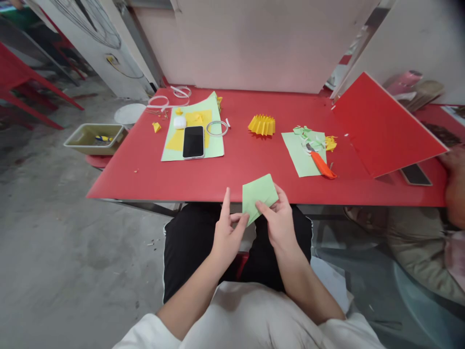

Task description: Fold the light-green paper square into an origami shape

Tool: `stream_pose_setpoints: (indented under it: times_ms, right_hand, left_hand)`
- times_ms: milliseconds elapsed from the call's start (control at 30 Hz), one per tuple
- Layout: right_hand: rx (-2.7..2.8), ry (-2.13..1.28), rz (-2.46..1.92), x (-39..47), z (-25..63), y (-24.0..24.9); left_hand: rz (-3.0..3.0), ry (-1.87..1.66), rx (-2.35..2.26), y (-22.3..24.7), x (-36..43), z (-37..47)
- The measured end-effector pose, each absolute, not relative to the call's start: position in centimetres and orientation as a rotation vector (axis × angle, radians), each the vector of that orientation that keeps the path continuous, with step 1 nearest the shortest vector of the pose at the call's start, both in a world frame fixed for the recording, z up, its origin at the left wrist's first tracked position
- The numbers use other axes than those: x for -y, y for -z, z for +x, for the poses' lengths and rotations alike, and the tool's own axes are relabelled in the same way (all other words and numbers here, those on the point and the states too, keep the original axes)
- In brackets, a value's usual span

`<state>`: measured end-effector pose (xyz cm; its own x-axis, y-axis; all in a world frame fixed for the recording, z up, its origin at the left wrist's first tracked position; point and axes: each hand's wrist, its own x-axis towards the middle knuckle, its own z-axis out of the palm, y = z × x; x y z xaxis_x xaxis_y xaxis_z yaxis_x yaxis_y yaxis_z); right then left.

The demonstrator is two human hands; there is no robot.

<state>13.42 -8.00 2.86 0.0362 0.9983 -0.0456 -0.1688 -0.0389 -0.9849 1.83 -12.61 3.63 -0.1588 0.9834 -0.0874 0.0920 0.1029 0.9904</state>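
Observation:
A folded piece of light green paper [258, 191] is held just in front of the table edge, above my lap. My right hand [279, 215] grips its right side, thumb on the front face. At its lower left corner, the thumb and a finger of my left hand [228, 230] pinch the paper, while the index finger points up. Beyond it on the table stands a pleated yellow paper piece [262, 125]. To the right, an orange utility knife [321, 164] lies on a green sheet [300, 157] with green paper scraps [310, 135].
The red table [236, 167] carries a phone [193, 142], a white case [179, 122], a tape roll [217, 128] and yellow paper on another green sheet [170, 154]. A red board [385, 126] stands tilted at right, near another person's arm [456, 186]. A bin [95, 138] sits left.

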Motion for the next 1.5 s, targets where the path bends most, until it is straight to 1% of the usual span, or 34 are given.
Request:
stream_pose_setpoints:
  times_ms: [133,200,300,433,567,667,900,1100,1267,1367,1500]
  right_hand:
    - [1.220,-1.321,-1.161,7.5,15.1,-4.2]
    - [1.374,-1.317,-1.172,7.4,15.9,-4.6]
    - [1.545,-1.258,-1.227,7.4,16.2,-4.8]
    - [1.661,-1.200,-1.261,7.7,16.2,-4.8]
    - [1.676,-1.155,-1.288,7.8,16.1,-4.8]
    - [1.628,-1.212,-1.283,7.6,16.1,-4.5]
    - [1.538,-1.258,-1.287,7.2,16.0,-4.1]
    - [1.487,-1.439,-1.151,8.1,16.6,-3.8]
    - [1.451,-1.336,-1.211,8.7,16.9,-3.5]
    - [1.385,-1.334,-1.195,8.8,16.8,-3.5]
    - [1.265,-1.299,-1.217,8.8,16.6,-3.6]
  left_hand:
    - [1.643,-1.287,-1.609,-3.5,12.0,0.8]
    - [1.789,-1.221,-1.575,-3.9,11.4,0.3]
    - [1.681,-1.163,-1.523,-4.2,10.6,0.0]
    - [1.355,-1.123,-1.400,-3.8,10.0,0.1]
    - [1.045,-1.094,-1.327,-3.7,9.8,0.3]
    - [0.923,-1.118,-1.277,-3.8,9.7,0.4]
    - [0.861,-0.984,-1.251,-3.6,9.3,0.2]
    - [0.711,-1.234,-1.254,-3.1,8.9,0.1]
    - [0.606,-1.255,-1.184,-3.6,8.9,0.3]
    - [0.567,-1.258,-1.159,-4.2,8.9,0.3]
    - [0.636,-1.256,-1.190,-4.5,9.1,0.2]
